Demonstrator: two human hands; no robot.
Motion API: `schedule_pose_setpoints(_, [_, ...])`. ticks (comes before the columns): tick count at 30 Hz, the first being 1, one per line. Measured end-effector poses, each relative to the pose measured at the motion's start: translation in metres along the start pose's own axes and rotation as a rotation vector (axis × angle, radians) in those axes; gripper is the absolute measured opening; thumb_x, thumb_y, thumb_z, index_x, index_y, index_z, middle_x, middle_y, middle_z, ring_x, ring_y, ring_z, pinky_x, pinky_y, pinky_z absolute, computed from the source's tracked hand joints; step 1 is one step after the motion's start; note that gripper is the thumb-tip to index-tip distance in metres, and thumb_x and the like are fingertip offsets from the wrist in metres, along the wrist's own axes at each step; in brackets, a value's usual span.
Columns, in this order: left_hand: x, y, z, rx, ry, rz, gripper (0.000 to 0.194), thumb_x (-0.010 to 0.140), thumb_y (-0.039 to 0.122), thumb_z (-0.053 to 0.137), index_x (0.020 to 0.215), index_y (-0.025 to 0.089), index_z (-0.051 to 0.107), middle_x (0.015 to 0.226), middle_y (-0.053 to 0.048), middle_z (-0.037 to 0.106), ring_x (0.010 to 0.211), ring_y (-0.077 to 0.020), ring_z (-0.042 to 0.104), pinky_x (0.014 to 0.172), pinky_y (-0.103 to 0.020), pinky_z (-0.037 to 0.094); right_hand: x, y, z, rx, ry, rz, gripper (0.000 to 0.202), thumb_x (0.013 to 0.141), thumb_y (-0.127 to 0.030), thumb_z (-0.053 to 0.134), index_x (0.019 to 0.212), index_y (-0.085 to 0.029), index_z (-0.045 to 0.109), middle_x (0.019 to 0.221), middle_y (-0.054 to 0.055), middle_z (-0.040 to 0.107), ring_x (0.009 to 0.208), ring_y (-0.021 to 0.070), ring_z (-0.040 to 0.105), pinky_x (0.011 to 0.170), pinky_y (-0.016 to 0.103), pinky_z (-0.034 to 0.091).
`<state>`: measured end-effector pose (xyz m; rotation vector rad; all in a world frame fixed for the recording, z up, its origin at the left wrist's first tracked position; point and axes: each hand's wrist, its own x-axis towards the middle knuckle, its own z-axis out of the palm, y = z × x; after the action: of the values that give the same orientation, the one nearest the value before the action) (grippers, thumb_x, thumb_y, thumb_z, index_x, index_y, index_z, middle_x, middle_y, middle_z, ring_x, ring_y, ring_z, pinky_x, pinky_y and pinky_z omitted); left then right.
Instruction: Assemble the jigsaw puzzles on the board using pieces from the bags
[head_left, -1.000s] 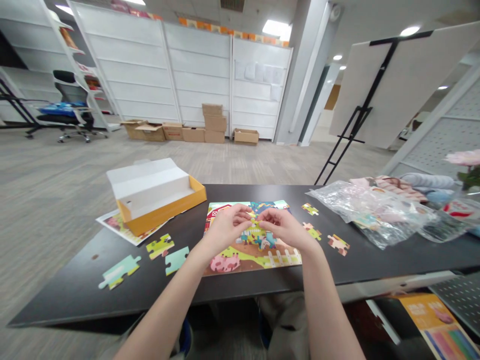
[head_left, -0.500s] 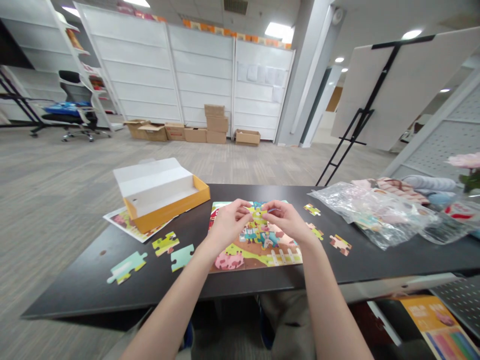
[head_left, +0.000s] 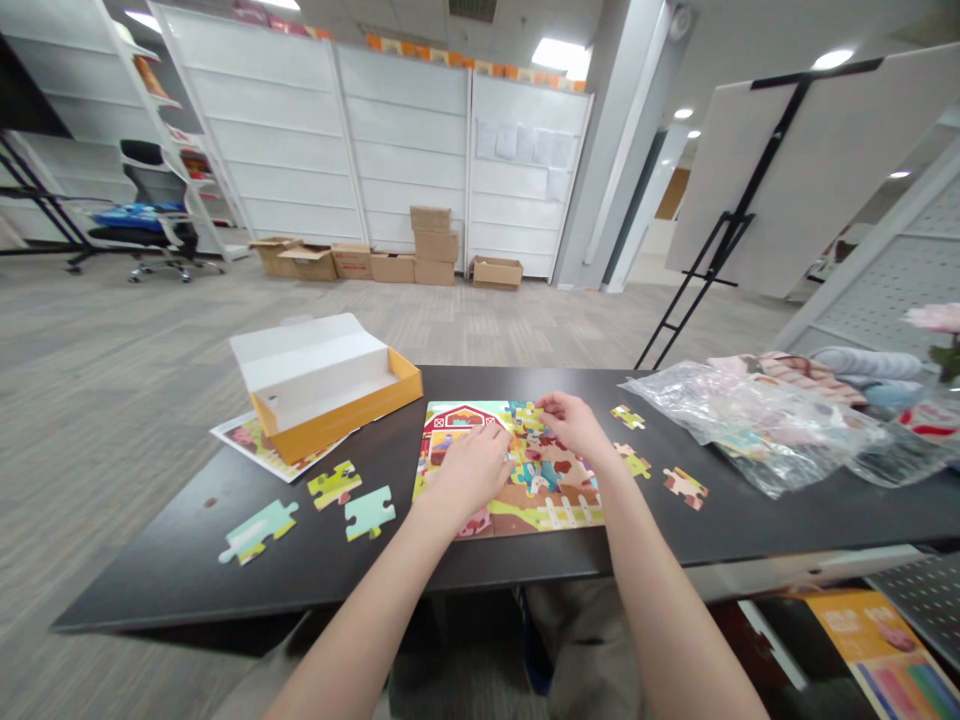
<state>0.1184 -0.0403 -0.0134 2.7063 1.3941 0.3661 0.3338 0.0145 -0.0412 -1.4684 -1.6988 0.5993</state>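
Note:
A partly assembled farm jigsaw puzzle (head_left: 570, 510) with a red barn, a rabbit and a white fence lies on the black table. My left hand (head_left: 476, 465) rests over its left middle, fingers extended and holding nothing. At the upper right of the picture, my right hand (head_left: 571, 422) pinches the edge of a yellow-green puzzle piece (head_left: 529, 416). Loose to the right are a small green piece (head_left: 628, 416), another green piece (head_left: 634, 460) and a brown-pink piece (head_left: 685, 487). To the left lie a pale blue piece (head_left: 259, 530), a mint piece (head_left: 369, 512) and a green one (head_left: 334, 485).
An open yellow box (head_left: 341, 405) with a white lid sits at the back left, on a printed picture sheet (head_left: 251, 450). Clear plastic bags (head_left: 757, 430) cover the right side of the table. An easel (head_left: 705, 270) stands beyond it.
My left hand has left the yellow-green piece and come down and toward me onto the puzzle, uncovering the barn. My right hand has shifted slightly right and up, still at the piece.

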Motion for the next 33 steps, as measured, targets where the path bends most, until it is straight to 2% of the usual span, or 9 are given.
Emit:
schedule_pose_setpoints(6, [0.005, 0.006, 0.008, 0.047, -0.013, -0.013, 0.035, 0.096, 0.039, 0.054, 0.116, 0.012, 0.063, 0.121, -0.016, 0.065, 0.116, -0.0333, 0.056, 0.1, -0.047, 0.046, 0.002, 0.007, 0.011, -0.179, 0.038, -0.087, 0.025, 0.079, -0.006, 0.056, 0.096, -0.019, 0.069, 0.088, 0.005, 0.074, 0.081, 0.0164, 0.068, 0.08, 0.031, 0.053])
schedule_pose_setpoints(12, [0.008, 0.005, 0.015, 0.073, 0.015, -0.019, 0.034, 0.096, 0.042, 0.053, 0.114, 0.015, 0.064, 0.12, -0.015, 0.066, 0.114, -0.0345, 0.056, 0.096, -0.049, 0.046, 0.002, 0.002, 0.005, -0.11, -0.009, -0.074, 0.025, 0.08, -0.007, 0.055, 0.096, -0.018, 0.07, 0.087, 0.005, 0.073, 0.082, 0.0175, 0.067, 0.079, 0.03, 0.052])
schedule_pose_setpoints(19, [0.008, 0.006, 0.014, 0.085, 0.019, -0.036, 0.036, 0.097, 0.042, 0.051, 0.115, 0.013, 0.064, 0.122, -0.015, 0.066, 0.116, -0.0332, 0.056, 0.098, -0.048, 0.045, 0.002, 0.001, 0.003, -0.036, -0.069, -0.046, 0.025, 0.08, -0.009, 0.053, 0.097, -0.018, 0.069, 0.084, 0.003, 0.072, 0.075, 0.0151, 0.066, 0.071, 0.026, 0.051])
schedule_pose_setpoints(23, [0.007, 0.006, 0.017, 0.087, 0.052, -0.03, 0.039, 0.097, 0.043, 0.049, 0.116, 0.012, 0.065, 0.125, -0.015, 0.066, 0.123, -0.0343, 0.052, 0.103, -0.05, 0.043, 0.001, 0.003, 0.006, -0.166, -0.059, -0.043, 0.028, 0.081, -0.007, 0.053, 0.1, -0.018, 0.07, 0.085, 0.004, 0.072, 0.078, 0.0162, 0.066, 0.073, 0.026, 0.051])
schedule_pose_setpoints(27, [0.008, 0.005, 0.023, 0.062, 0.085, -0.027, 0.047, 0.096, 0.045, 0.053, 0.131, 0.014, 0.059, 0.139, -0.013, 0.059, 0.135, -0.0349, 0.042, 0.112, -0.052, 0.037, 0.0, -0.001, 0.007, -0.324, -0.079, -0.043, 0.032, 0.084, -0.006, 0.054, 0.107, -0.017, 0.073, 0.095, 0.008, 0.073, 0.085, 0.0178, 0.067, 0.084, 0.029, 0.051])
schedule_pose_setpoints(30, [0.008, 0.006, 0.025, 0.041, 0.064, -0.008, 0.054, 0.096, 0.048, 0.053, 0.141, 0.017, 0.052, 0.148, -0.011, 0.054, 0.14, -0.0355, 0.037, 0.115, -0.053, 0.034, -0.001, -0.006, 0.009, -0.418, -0.089, -0.031, 0.033, 0.085, -0.006, 0.056, 0.109, -0.017, 0.075, 0.105, 0.011, 0.071, 0.088, 0.018, 0.067, 0.09, 0.03, 0.049])
schedule_pose_setpoints(33, [0.008, 0.008, 0.025, 0.028, 0.034, 0.02, 0.051, 0.098, 0.05, 0.048, 0.137, 0.018, 0.056, 0.147, -0.009, 0.055, 0.138, -0.0359, 0.04, 0.114, -0.054, 0.035, -0.004, -0.007, 0.009, -0.441, -0.087, -0.044, 0.033, 0.084, -0.006, 0.058, 0.109, -0.017, 0.076, 0.109, 0.011, 0.07, 0.091, 0.0181, 0.066, 0.091, 0.029, 0.048])
